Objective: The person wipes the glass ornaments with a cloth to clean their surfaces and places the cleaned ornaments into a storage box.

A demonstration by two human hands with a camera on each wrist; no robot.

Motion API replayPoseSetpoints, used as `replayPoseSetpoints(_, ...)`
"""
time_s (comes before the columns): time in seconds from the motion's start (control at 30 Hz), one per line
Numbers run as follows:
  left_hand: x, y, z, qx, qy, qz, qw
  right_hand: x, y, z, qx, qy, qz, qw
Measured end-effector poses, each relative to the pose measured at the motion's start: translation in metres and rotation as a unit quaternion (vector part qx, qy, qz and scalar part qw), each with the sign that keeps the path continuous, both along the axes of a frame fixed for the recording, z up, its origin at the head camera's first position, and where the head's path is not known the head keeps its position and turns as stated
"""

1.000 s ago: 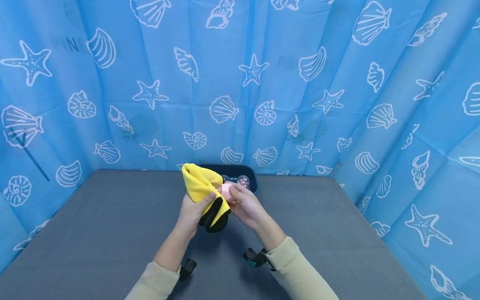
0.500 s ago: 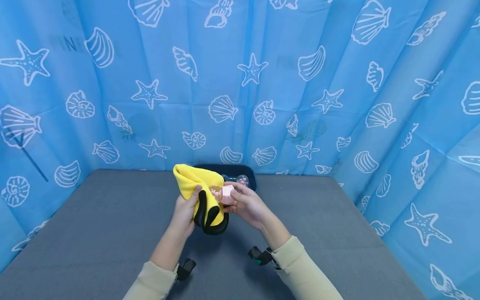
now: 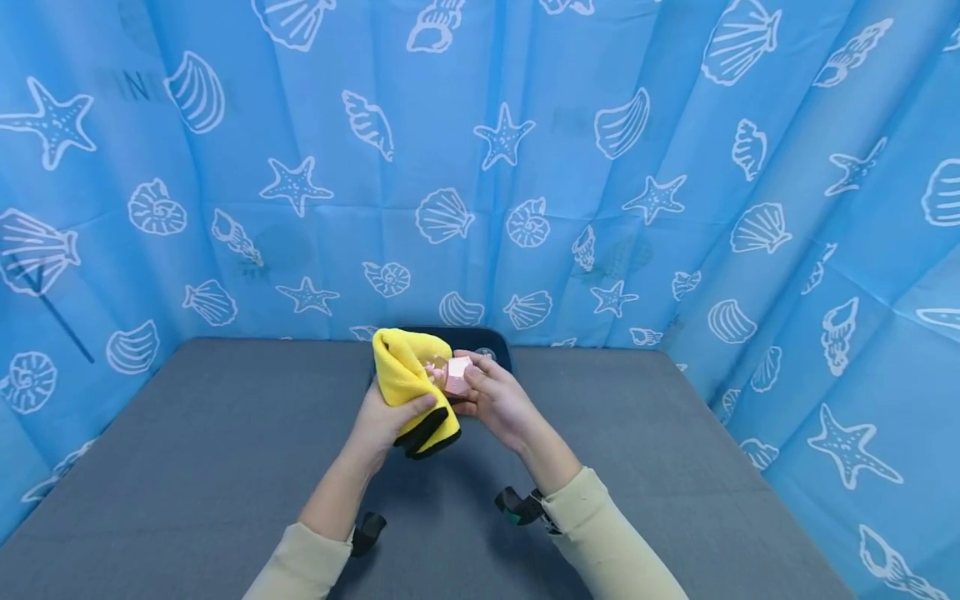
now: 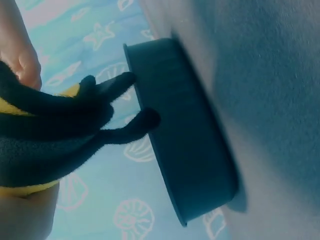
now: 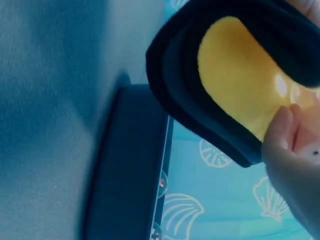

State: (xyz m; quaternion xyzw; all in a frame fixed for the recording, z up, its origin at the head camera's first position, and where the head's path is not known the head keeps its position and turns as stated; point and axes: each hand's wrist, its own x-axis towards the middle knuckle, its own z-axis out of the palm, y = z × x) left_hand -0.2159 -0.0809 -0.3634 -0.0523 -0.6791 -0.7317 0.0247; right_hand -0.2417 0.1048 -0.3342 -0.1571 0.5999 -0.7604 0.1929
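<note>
In the head view, my left hand (image 3: 380, 423) grips a folded yellow cloth (image 3: 401, 371) with black edging, its thumb lying across the front. My right hand (image 3: 504, 408) pinches the faceted pink base (image 3: 458, 377) of a small clear-domed ornament. Pink bits show inside the dome, which sits against the cloth's yellow face. Both hands are raised in front of a dark blue bin. The cloth's black edges (image 4: 55, 125) hang in loose folds in the left wrist view. From the right wrist, the cloth's yellow inside (image 5: 235, 75) curves around the partly hidden ornament.
The dark blue bin (image 3: 480, 335) stands at the back of the grey table (image 3: 255, 467), close to the blue seashell curtain (image 3: 450, 150). Clear globes (image 5: 162, 184) show at its rim in the right wrist view. Cloth and hands cover much of it from above.
The cloth first shifts left and bares more of the ornament, then comes back right and up against the dome. My right hand keeps its pinch on the pink base throughout.
</note>
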Motion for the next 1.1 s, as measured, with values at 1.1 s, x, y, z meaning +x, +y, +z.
replayPoseSetpoints(1.1, -0.002, -0.002, -0.005, 0.17, -0.119, -0.025, 0.978, 0.001, 0.006, -0.017, 0.221, 0.344, 0.01, 0.9127)
